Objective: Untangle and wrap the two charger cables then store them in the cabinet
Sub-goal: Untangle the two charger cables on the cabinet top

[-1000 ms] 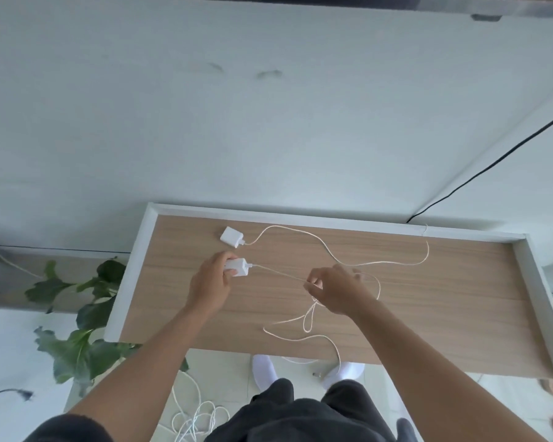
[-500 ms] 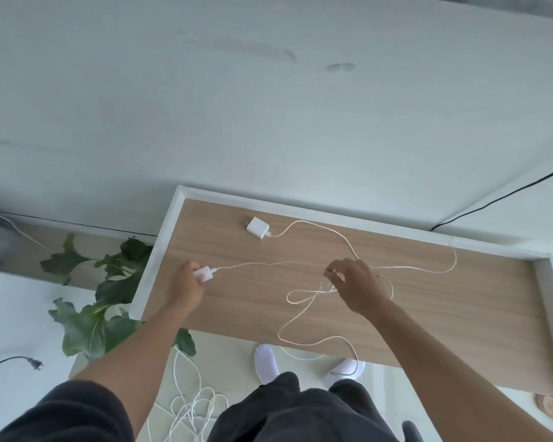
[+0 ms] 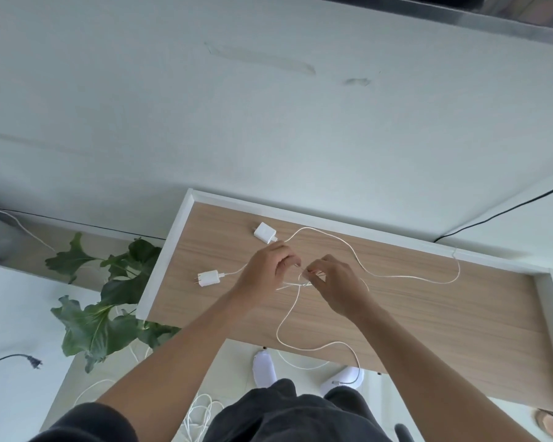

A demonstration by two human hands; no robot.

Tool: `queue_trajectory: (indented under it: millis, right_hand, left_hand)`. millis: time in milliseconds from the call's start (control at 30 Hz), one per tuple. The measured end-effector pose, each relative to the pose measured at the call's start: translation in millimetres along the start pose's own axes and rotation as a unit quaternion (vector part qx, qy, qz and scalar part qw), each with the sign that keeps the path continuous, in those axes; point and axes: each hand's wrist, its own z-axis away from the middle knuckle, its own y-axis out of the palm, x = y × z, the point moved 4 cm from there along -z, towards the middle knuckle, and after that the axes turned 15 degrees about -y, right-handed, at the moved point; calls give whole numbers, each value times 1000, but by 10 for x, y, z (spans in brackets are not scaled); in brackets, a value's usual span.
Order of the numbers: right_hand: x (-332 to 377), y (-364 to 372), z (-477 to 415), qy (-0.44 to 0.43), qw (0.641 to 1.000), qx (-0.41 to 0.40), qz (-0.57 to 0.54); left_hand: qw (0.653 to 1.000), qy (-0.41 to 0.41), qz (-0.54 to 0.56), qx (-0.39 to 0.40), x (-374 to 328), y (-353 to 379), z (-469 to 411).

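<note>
Two white chargers lie on the wooden cabinet top (image 3: 428, 314). The near charger plug (image 3: 208, 278), prongs pointing left, rests free near the left edge. The far charger plug (image 3: 264, 232) sits by the back rim. Their thin white cables (image 3: 396, 275) cross in a tangle at the middle; one loop (image 3: 284, 333) runs to the front edge and hangs over it. My left hand (image 3: 268, 269) and my right hand (image 3: 336, 282) meet over the tangle, each pinching cable strands between fingertips.
A leafy green plant (image 3: 103, 301) stands left of the cabinet. More white cable (image 3: 201, 413) lies coiled on the floor by my feet. A black plug (image 3: 34, 362) lies on the floor at far left. A black wire (image 3: 508, 212) runs along the wall at right.
My left hand let go of the near charger plug, which now lies on the wood, and moved right to the tangle. My right hand stayed on the tangled strands.
</note>
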Motion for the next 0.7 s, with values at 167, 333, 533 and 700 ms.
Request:
queue_trajectory:
  millis: [167,333,533,700]
  right_hand:
    - [-34,28,69,18,997,27,73]
    - [-299,63,268,83,994,37,63]
    - [-338,-7,258,92,994,-13,63]
    - [-214,-79,216,65,994,-33,80]
  left_hand:
    - [982,-137,103,-75,-67,-206,13]
    - [950,-204,169,-165,38,-621,-5]
    - [947,-223,103,-205,355,-652,43]
    - [974,-136,-53,-171,156,-488,84]
